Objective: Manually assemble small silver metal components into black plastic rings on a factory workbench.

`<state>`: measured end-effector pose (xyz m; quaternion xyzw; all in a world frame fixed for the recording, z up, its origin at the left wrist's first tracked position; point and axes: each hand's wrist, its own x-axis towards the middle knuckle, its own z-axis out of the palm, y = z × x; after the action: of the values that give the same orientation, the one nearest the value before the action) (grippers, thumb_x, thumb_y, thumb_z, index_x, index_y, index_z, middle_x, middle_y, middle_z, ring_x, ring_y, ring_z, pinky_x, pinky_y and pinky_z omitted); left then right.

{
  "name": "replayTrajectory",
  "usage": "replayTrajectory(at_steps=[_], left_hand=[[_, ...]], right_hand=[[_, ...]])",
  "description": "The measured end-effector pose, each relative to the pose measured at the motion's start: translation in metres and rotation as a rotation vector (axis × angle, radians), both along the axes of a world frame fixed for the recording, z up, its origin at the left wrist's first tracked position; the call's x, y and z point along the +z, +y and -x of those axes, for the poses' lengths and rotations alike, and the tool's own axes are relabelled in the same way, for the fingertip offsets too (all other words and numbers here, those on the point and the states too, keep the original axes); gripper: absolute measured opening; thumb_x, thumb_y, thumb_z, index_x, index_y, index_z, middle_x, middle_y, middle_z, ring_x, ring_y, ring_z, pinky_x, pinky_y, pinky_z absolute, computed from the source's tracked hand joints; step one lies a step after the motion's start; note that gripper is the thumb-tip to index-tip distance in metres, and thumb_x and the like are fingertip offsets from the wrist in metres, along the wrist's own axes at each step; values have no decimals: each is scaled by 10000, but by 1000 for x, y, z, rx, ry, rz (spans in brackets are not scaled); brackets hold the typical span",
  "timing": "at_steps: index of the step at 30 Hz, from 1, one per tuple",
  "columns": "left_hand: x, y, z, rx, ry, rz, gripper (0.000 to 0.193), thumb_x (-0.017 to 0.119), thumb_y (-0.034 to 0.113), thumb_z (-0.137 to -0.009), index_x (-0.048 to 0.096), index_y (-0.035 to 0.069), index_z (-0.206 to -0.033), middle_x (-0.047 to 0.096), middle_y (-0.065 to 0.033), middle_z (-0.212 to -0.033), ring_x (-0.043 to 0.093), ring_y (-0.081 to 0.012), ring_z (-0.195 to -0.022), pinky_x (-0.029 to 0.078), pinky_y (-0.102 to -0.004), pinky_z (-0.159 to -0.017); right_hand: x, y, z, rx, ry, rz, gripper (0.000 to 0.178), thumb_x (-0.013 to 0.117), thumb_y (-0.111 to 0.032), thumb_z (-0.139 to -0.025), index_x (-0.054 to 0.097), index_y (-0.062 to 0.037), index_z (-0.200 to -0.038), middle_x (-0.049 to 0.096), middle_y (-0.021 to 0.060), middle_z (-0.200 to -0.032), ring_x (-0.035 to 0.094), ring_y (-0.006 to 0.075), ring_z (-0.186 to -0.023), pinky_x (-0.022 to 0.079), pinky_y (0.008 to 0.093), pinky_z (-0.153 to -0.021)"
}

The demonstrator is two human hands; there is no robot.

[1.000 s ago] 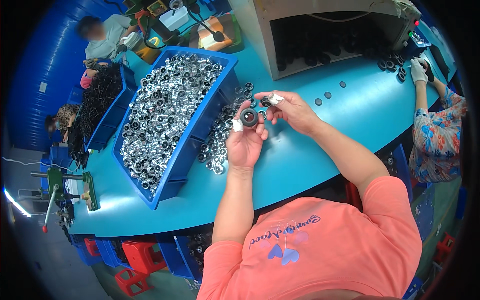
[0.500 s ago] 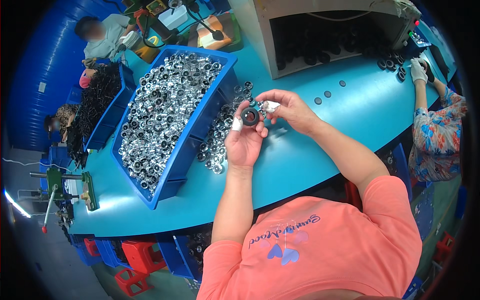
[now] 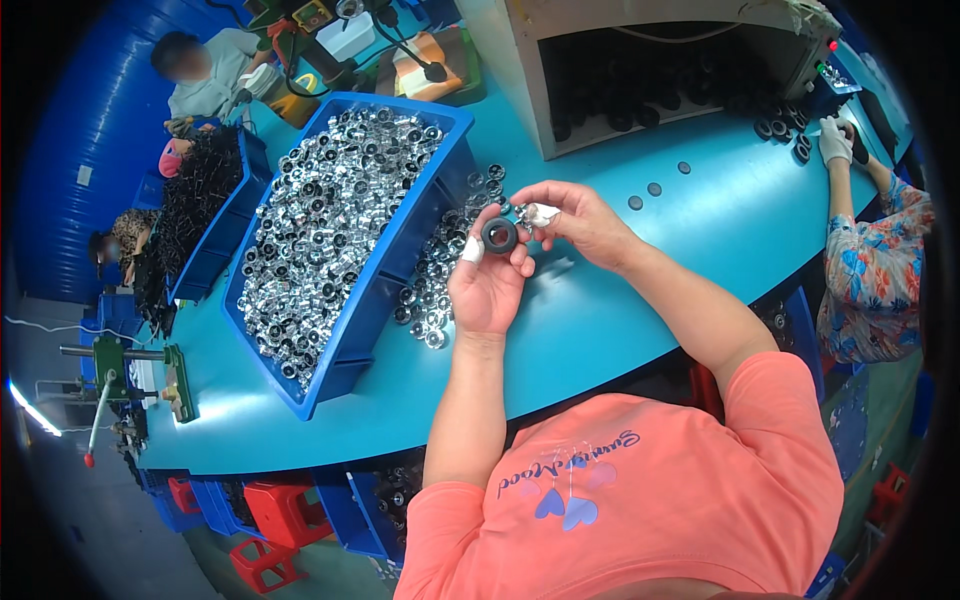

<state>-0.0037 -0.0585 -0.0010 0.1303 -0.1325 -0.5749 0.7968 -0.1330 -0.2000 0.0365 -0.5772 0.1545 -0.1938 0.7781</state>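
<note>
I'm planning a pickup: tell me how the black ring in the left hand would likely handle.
The ring would probably roll on edge, given its round outline. Its dull black surface suggests rubber, so likely grippy. It looks undistorted in the left hand, so perhaps fairly stiff.

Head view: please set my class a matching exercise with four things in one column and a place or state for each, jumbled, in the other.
Column one
1. Left hand
2. Large blue bin
3. Three small dark discs
4. Lever on the green tool at far left

Column two
A. Forming a short line on the tabletop
B. Ending in a red knob
C. Holding a dark ring
D. Heaped with shiny metal parts

Pairs: 1-C, 2-D, 3-A, 4-B
</note>
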Motion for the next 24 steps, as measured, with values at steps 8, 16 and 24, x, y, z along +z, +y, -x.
replayTrajectory(at_steps=[8,16,24], left_hand=[[1,1,1,19,-23,-4,428,478,253,-1049,510,53,-1427,577,-222,-1184,579,-243,-899,515,-375,-783],[3,2,1,41,-45,-21,435,510,251,-1038,504,65,-1431,587,-227,-1193,596,-250,-922,524,-384,-825],[2,2,1,69,-63,-46,453,549,224,-997,511,76,-1423,609,-213,-1202,604,-253,-938,525,-397,-837]], right_hand=[[1,1,0,-2,2,9,357,559,-31,-912,673,-22,-1251,705,44,-1022,632,82,-841,537,251,-737],[-1,0,0,3,3,17,360,551,-14,-903,680,-20,-1238,700,47,-1025,629,87,-836,536,249,-734],[1,1,-1,4,18,33,316,567,-53,-940,684,-28,-1232,694,35,-1022,614,82,-813,535,243,-723]])
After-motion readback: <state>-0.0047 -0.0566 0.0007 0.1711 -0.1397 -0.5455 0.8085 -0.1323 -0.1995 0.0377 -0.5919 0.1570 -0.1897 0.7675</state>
